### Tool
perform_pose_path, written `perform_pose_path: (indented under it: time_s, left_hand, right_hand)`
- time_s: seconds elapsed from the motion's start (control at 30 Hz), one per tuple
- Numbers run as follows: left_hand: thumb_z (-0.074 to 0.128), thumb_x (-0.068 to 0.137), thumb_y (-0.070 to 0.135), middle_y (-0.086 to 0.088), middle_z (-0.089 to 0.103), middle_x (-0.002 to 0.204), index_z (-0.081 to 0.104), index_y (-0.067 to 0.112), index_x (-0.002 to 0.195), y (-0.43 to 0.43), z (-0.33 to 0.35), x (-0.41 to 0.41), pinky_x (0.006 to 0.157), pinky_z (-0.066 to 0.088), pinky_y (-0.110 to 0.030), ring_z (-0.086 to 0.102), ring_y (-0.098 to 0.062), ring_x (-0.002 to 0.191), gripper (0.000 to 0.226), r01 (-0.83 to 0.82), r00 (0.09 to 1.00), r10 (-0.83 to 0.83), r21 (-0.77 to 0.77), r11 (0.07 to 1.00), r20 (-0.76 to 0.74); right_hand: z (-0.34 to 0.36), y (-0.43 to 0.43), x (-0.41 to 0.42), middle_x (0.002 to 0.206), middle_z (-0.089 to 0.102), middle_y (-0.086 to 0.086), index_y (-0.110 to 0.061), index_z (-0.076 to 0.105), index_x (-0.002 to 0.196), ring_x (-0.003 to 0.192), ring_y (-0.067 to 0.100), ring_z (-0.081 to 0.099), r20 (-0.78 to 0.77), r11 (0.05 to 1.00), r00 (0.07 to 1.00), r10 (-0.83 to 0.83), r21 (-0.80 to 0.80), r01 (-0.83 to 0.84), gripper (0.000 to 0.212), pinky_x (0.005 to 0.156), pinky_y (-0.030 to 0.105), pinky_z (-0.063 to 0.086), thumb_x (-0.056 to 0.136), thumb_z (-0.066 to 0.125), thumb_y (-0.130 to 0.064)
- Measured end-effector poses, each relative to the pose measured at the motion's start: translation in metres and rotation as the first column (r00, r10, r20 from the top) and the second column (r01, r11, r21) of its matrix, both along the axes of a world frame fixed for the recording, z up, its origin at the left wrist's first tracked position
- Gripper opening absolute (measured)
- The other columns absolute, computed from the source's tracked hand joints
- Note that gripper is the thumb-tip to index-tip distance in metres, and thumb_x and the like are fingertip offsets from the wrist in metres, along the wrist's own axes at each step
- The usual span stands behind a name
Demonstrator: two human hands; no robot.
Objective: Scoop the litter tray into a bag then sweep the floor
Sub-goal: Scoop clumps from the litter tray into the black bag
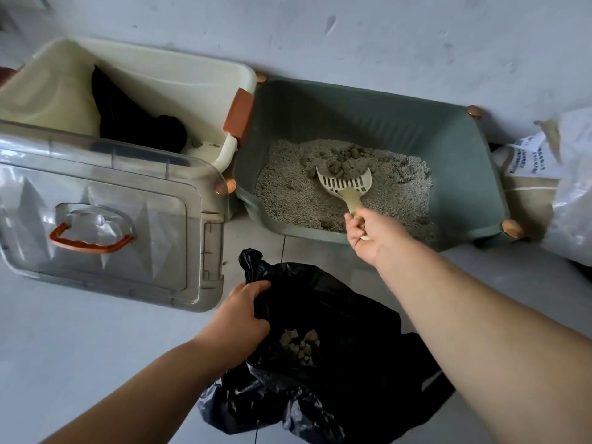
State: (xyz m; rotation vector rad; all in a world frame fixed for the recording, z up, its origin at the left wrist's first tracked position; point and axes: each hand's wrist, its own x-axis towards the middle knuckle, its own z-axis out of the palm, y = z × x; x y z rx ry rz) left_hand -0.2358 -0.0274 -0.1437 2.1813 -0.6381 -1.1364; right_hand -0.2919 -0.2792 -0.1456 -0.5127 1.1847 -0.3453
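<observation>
A green litter tray (378,110) sits on the floor by the wall, filled with grey litter (288,193). A pale slotted scoop (347,184) lies in the litter with dark clumps (339,160) heaped at its front edge. My right hand (371,235) grips the scoop's handle over the tray's near rim. In front of the tray lies a black plastic bag (336,318), open, with a few litter clumps (301,346) inside. My left hand (243,312) holds the bag's left edge.
A cream bin (179,75) with a dark object inside stands left of the tray. Its clear lid (105,232) with an orange handle lies in front of it. A white printed sack (567,187) rests at the right. Pale floor lies around the bag.
</observation>
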Motion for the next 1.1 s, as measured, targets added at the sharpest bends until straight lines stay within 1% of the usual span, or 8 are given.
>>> perform_pose_path:
  time_s: [0.1,0.27,0.47,0.6,0.7,0.87,1.0,1.1]
  left_hand:
    - [0.056,0.082,0.0,0.004,0.043,0.136,0.038,0.023,0.147,0.0,-0.003,0.002,0.085,0.049,-0.018,0.054,-0.015,0.114,0.071,0.0,1.0,0.0,0.007,1.0,-0.014]
    - [0.057,0.082,0.0,0.003,0.045,0.136,0.039,0.024,0.146,-0.001,-0.005,0.003,0.088,0.05,-0.02,0.055,-0.016,0.114,0.071,-0.002,1.0,0.002,0.011,1.0,-0.02]
    - [0.057,0.083,0.002,0.006,0.041,0.134,0.038,0.024,0.146,-0.005,-0.004,0.002,0.075,0.047,-0.012,0.055,-0.013,0.109,0.069,0.026,1.0,-0.025,0.005,1.0,-0.016]
    - [0.056,0.082,0.001,0.004,0.042,0.137,0.039,0.025,0.145,-0.006,-0.002,-0.001,0.072,0.047,-0.012,0.057,-0.013,0.107,0.07,0.016,1.0,-0.016,-0.008,1.0,-0.018]
    - [0.056,0.082,0.0,0.003,0.042,0.137,0.04,0.025,0.145,-0.006,0.001,-0.004,0.078,0.05,-0.016,0.057,-0.016,0.109,0.07,0.006,1.0,-0.006,-0.015,1.0,-0.027]
    - [0.057,0.08,0.0,0.0,0.043,0.139,0.041,0.022,0.145,-0.007,0.008,-0.006,0.1,0.049,-0.03,0.053,-0.018,0.117,0.07,0.025,1.0,-0.025,-0.012,1.0,0.008]
    - [0.057,0.081,0.001,-0.002,0.042,0.14,0.04,0.021,0.146,-0.007,0.014,-0.01,0.102,0.047,-0.03,0.051,-0.019,0.12,0.07,0.05,0.998,-0.049,-0.005,0.999,0.036]
    - [0.056,0.081,0.0,-0.002,0.043,0.14,0.04,0.021,0.146,-0.006,0.017,-0.012,0.097,0.048,-0.026,0.052,-0.018,0.118,0.07,0.046,0.998,-0.045,-0.015,0.999,0.044]
  right_hand:
    - [-0.007,-0.006,-0.003,0.084,0.056,0.008,-0.008,0.055,0.088,0.032,0.001,0.045,0.042,0.999,0.999,-0.033,0.004,0.033,0.014,0.03,0.011,0.027,0.099,0.048,-0.012]
    - [-0.013,-0.008,-0.011,0.082,0.058,0.005,-0.011,0.057,0.091,0.037,0.0,0.046,0.073,0.999,0.996,-0.054,0.004,0.054,0.01,0.03,0.011,0.025,0.097,0.055,-0.019]
    - [-0.011,-0.002,-0.029,0.076,0.058,-0.002,-0.019,0.058,0.101,0.041,-0.001,0.045,0.084,0.997,0.996,-0.037,-0.068,0.043,0.007,0.028,0.011,0.023,0.095,0.057,-0.023]
    - [-0.014,0.003,-0.055,0.073,0.055,-0.004,-0.024,0.059,0.091,0.041,-0.002,0.042,0.137,0.991,0.99,-0.025,-0.124,0.042,0.004,0.028,0.011,0.021,0.095,0.057,-0.023]
    - [-0.011,0.005,-0.07,0.072,0.054,-0.004,-0.026,0.058,0.089,0.04,-0.002,0.04,0.137,0.987,0.99,-0.021,-0.156,0.042,0.008,0.027,0.011,0.019,0.095,0.056,-0.022]
    - [-0.002,0.014,-0.084,0.072,0.052,-0.003,-0.024,0.055,0.09,0.039,-0.002,0.04,0.18,0.991,0.984,-0.01,-0.129,0.033,0.006,0.026,0.011,0.018,0.095,0.054,-0.022]
    - [0.009,0.021,-0.089,0.071,0.053,-0.003,-0.022,0.053,0.088,0.037,-0.001,0.039,0.176,0.995,0.984,0.006,-0.097,0.012,0.006,0.025,0.012,0.017,0.095,0.055,-0.023]
    - [0.016,0.025,-0.093,0.07,0.053,-0.002,-0.02,0.053,0.087,0.036,-0.001,0.038,0.171,0.997,0.985,-0.009,-0.074,0.022,0.008,0.025,0.012,0.017,0.094,0.057,-0.024]
